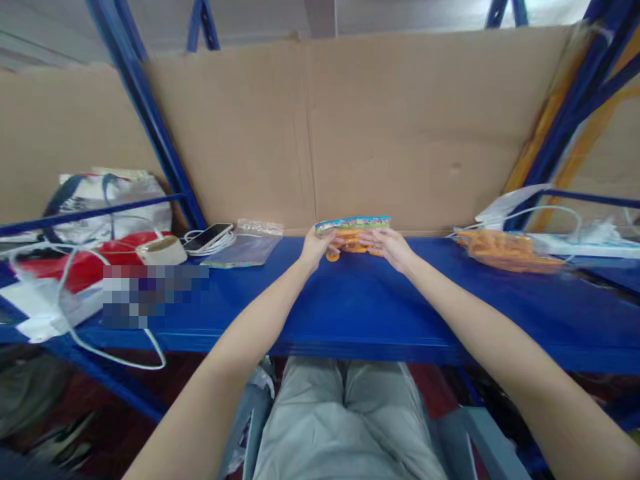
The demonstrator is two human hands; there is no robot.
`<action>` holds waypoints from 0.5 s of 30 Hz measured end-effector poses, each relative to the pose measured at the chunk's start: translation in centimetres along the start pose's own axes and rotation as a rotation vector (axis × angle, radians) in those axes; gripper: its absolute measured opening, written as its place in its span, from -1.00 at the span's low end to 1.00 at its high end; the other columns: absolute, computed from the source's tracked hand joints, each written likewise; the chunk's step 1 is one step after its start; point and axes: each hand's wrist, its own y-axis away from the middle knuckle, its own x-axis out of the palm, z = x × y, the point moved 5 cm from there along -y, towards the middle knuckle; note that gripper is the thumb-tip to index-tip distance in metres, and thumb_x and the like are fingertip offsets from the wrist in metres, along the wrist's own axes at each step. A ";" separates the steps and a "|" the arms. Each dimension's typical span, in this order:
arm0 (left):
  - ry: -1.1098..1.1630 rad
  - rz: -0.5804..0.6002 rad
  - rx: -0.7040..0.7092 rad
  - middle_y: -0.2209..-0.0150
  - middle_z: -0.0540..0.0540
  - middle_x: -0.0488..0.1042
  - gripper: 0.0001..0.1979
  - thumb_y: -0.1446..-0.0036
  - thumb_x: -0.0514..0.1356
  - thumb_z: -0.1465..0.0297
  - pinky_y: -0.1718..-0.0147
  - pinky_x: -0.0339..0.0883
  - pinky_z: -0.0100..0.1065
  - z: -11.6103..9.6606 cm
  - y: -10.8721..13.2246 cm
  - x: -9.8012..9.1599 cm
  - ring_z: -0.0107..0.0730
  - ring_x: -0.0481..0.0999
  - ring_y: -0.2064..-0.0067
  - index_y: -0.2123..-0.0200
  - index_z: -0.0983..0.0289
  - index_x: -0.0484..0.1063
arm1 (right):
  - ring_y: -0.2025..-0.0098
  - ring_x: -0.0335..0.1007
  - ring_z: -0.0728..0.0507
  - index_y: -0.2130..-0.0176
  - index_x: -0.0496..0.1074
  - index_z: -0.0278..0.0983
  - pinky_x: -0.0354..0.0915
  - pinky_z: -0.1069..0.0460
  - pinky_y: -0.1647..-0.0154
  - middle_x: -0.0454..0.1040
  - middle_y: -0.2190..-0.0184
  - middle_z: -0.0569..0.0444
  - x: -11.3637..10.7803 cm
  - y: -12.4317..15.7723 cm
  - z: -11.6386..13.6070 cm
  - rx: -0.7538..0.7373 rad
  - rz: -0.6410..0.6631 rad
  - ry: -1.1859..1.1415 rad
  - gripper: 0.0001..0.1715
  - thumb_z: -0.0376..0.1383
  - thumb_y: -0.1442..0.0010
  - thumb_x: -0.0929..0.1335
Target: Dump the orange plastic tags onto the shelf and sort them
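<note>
A small clear packet of orange items [353, 241] with a colourful printed header strip stands on the blue shelf [350, 313] against the cardboard back wall. My left hand [316, 247] grips its left side with closed fingers. My right hand [387, 246] grips its right side the same way. Both arms reach forward from the bottom of the view over my lap.
A pile of orange items in clear plastic [505, 250] lies to the right. Empty clear bags [247, 245], a phone [207, 237] on white cables and a tape roll [161, 251] lie to the left. Blue rack posts [150, 120] rise at both sides.
</note>
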 end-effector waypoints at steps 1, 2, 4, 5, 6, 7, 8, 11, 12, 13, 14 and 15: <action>-0.029 0.018 -0.046 0.50 0.06 0.62 -0.72 -0.31 0.20 0.41 0.57 0.36 -0.50 0.6 0.0 0.2 -0.52 0.45 0.68 -0.05 0.37 0.45 | 0.11 0.61 -0.05 0.25 0.39 -0.22 0.40 -0.01 -0.03 0.65 0.10 0.01 -0.2 -0.1 -0.1 -0.003 0.009 0.010 -0.83 -0.35 -0.41 0.25; -0.052 0.029 -0.081 0.53 0.05 0.60 -0.72 -0.33 0.18 0.37 0.58 0.36 -0.49 1.0 0.1 0.4 -0.51 0.44 0.69 -0.05 0.36 0.45 | 0.13 0.61 -0.05 0.24 0.39 -0.21 0.40 -0.01 -0.02 0.65 0.11 0.01 -0.4 -0.1 -0.3 -0.005 0.015 0.019 -0.85 -0.34 -0.40 0.27; -0.077 0.033 -0.115 0.59 0.03 0.57 -0.71 -0.35 0.16 0.33 0.61 0.33 -0.49 1.7 0.1 0.7 -0.50 0.41 0.72 -0.05 0.36 0.47 | 0.16 0.61 -0.05 0.23 0.41 -0.21 0.41 -0.01 0.00 0.66 0.13 0.01 -0.6 -0.2 -0.5 -0.007 0.019 0.036 -0.88 -0.33 -0.39 0.29; -0.080 0.021 -0.114 0.62 0.01 0.54 -0.70 -0.35 0.17 0.31 0.63 0.30 -0.50 1.8 0.0 0.7 -0.51 0.39 0.73 -0.05 0.36 0.48 | 0.19 0.61 -0.05 0.22 0.42 -0.21 0.42 0.00 0.02 0.66 0.15 0.01 -0.7 -0.3 -0.5 -0.003 0.020 0.045 -0.89 -0.33 -0.38 0.29; -0.076 0.002 -0.100 0.65 -0.01 0.52 -0.70 -0.34 0.18 0.31 0.66 0.26 -0.52 1.7 -0.1 0.6 -0.52 0.37 0.75 -0.03 0.37 0.49 | 0.21 0.61 -0.04 0.23 0.43 -0.22 0.42 0.00 0.04 0.67 0.17 0.01 -0.7 -0.4 -0.6 0.001 0.015 0.051 -0.88 -0.34 -0.38 0.29; -0.063 -0.014 -0.075 0.68 -0.03 0.49 -0.72 -0.33 0.20 0.31 0.69 0.22 -0.54 1.6 -0.3 0.6 -0.54 0.34 0.77 0.01 0.38 0.51 | 0.22 0.61 -0.04 0.24 0.43 -0.22 0.42 0.01 0.05 0.67 0.19 0.01 -0.7 -0.5 -0.6 0.000 0.005 0.055 -0.85 -0.35 -0.38 0.29; -0.045 -0.028 -0.047 0.70 -0.03 0.47 -0.75 -0.32 0.22 0.32 0.71 0.18 -0.56 1.4 -0.4 0.5 -0.56 0.31 0.78 0.07 0.40 0.53 | 0.22 0.61 -0.04 0.26 0.44 -0.23 0.41 0.02 0.05 0.67 0.21 0.02 -0.8 -0.6 -0.5 -0.009 -0.008 0.055 -0.83 -0.36 -0.38 0.28; 0.039 -0.035 0.031 0.62 0.04 0.54 -0.78 -0.25 0.28 0.32 0.71 0.19 -0.56 0.8 -0.8 0.4 -0.58 0.35 0.75 0.29 0.40 0.55 | 0.14 0.61 -0.04 0.31 0.44 -0.22 0.39 0.02 0.01 0.67 0.24 0.05 -0.8 -1.0 0.0 -0.099 -0.044 0.039 -0.80 -0.37 -0.37 0.29; 0.072 -0.028 0.056 0.55 0.09 0.60 -0.77 -0.22 0.31 0.30 0.68 0.23 -0.56 0.6 -0.9 0.4 -0.56 0.42 0.70 0.33 0.39 0.54 | 0.09 0.60 -0.05 0.31 0.45 -0.22 0.38 0.02 -0.01 0.66 0.24 0.07 -0.7 -1.1 0.3 -0.142 -0.045 0.031 -0.83 -0.35 -0.35 0.32; 0.102 -0.022 0.082 0.47 0.14 0.64 -0.76 -0.19 0.33 0.29 0.65 0.29 -0.55 0.5 -1.0 0.3 -0.52 0.50 0.63 0.35 0.39 0.54 | 0.04 0.58 -0.06 0.32 0.45 -0.22 0.37 0.01 -0.04 0.66 0.22 0.07 -0.7 -1.2 0.5 -0.186 -0.040 0.022 -0.86 -0.33 -0.33 0.35; 0.129 -0.019 0.107 0.37 0.18 0.67 -0.76 -0.15 0.36 0.28 0.60 0.34 -0.54 0.4 -1.1 0.3 -0.45 0.58 0.53 0.35 0.38 0.55 | 0.00 0.56 -0.08 0.33 0.46 -0.22 0.36 -0.01 -0.07 0.66 0.21 0.07 -0.5 -1.3 0.7 -0.228 -0.029 0.011 -0.88 -0.30 -0.30 0.38; 0.149 -0.020 0.129 0.29 0.21 0.68 -0.76 -0.12 0.38 0.27 0.55 0.39 -0.52 0.3 -1.1 0.3 -0.38 0.64 0.42 0.35 0.37 0.56 | -0.04 0.55 -0.09 0.34 0.46 -0.22 0.35 -0.02 -0.10 0.66 0.19 0.06 -0.4 -1.4 0.8 -0.265 -0.016 0.001 -0.88 -0.27 -0.27 0.41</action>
